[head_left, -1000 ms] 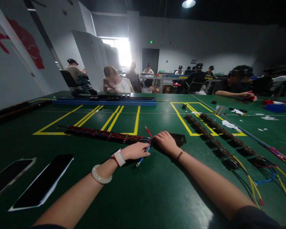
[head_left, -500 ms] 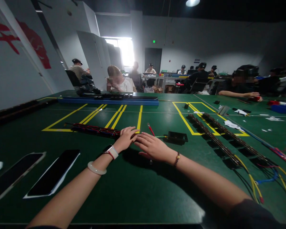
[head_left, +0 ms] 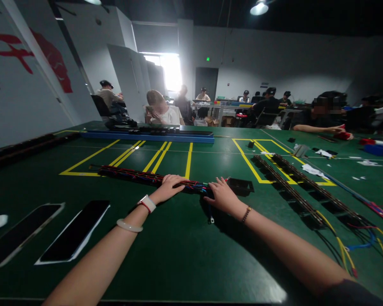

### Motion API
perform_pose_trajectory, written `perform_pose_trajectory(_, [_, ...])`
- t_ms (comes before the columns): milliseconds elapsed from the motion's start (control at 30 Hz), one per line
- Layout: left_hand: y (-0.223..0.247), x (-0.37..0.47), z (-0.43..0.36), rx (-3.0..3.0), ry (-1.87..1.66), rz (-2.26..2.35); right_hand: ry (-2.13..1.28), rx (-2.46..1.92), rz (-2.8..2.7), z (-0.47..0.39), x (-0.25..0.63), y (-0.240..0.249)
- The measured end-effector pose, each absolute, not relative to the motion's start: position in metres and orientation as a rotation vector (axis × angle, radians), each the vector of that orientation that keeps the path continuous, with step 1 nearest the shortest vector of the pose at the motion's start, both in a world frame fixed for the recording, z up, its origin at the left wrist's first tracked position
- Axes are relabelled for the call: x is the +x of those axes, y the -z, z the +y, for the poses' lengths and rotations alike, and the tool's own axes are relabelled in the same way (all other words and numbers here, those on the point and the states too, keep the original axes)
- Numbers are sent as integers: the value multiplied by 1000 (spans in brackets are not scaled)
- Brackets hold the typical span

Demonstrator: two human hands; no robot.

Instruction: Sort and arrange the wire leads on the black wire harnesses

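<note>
A long bundle of red, black and blue wires (head_left: 130, 175) lies across the green table in front of me. My left hand (head_left: 170, 187) is on its right half, fingers over the top and closed around it. Farther right, my right hand (head_left: 222, 194) has its fingers bent over the bundle's right end, thumb on the near side; its grip is partly hidden. A ring-ended wire terminal (head_left: 212, 220) hangs below that hand onto the table. Just beyond the right fingers sits a black rectangular plastic box (head_left: 241, 186).
Two phones (head_left: 75, 231) (head_left: 22, 233) lie at the left. Two dark wired strips (head_left: 289, 191) (head_left: 319, 187) with yellow cables (head_left: 341, 246) stretch along the right. A blue rail (head_left: 150, 136) lies at the back. Yellow tape (head_left: 188, 161) marks the table. Co-workers sit beyond.
My right hand has slid right, away from my left, to the bundle's end beside the black box. More wires show between the hands. My left hand stays on the bundle.
</note>
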State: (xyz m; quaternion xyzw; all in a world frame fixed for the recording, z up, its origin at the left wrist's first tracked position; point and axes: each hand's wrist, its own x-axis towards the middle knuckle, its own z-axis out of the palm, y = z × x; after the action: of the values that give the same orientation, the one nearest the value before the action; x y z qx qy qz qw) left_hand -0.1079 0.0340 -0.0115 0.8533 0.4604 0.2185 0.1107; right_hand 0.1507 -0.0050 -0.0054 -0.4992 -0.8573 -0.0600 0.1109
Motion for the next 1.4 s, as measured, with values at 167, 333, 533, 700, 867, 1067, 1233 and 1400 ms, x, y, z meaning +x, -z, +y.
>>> perform_pose_trajectory(167, [12, -109, 34, 2491, -633, 1355, 35, -1412, -2513, 6, 157, 15])
perform_pose_trajectory(333, [13, -109, 36, 2477, -608, 1392, -19, -1286, -2528, 19, 161, 20])
perform_pose_trajectory(533, [14, -111, 34, 2490, -625, 1338, 163, -1332, -2616, 13, 151, 8])
perform_pose_trajectory(700, [16, -115, 29, 2478, -867, 1284, 369, -1431, -2595, 10, 131, -3])
perform_pose_trajectory(867, [10, -112, 21, 2489, -1085, 1386, 446, -1505, -2595, 22, 117, -4])
perform_pose_trajectory(1067, [4, -107, 11, 2623, -1044, 1435, 489, -1506, -2614, 57, 130, -11])
perform_pose_trajectory(1233, [4, -105, 6, 2608, -845, 1501, 550, -1570, -2606, 112, 163, -30])
perform_pose_trajectory(1400, [3, -104, 4, 2566, -769, 1502, 567, -1691, -2638, 163, 195, -33])
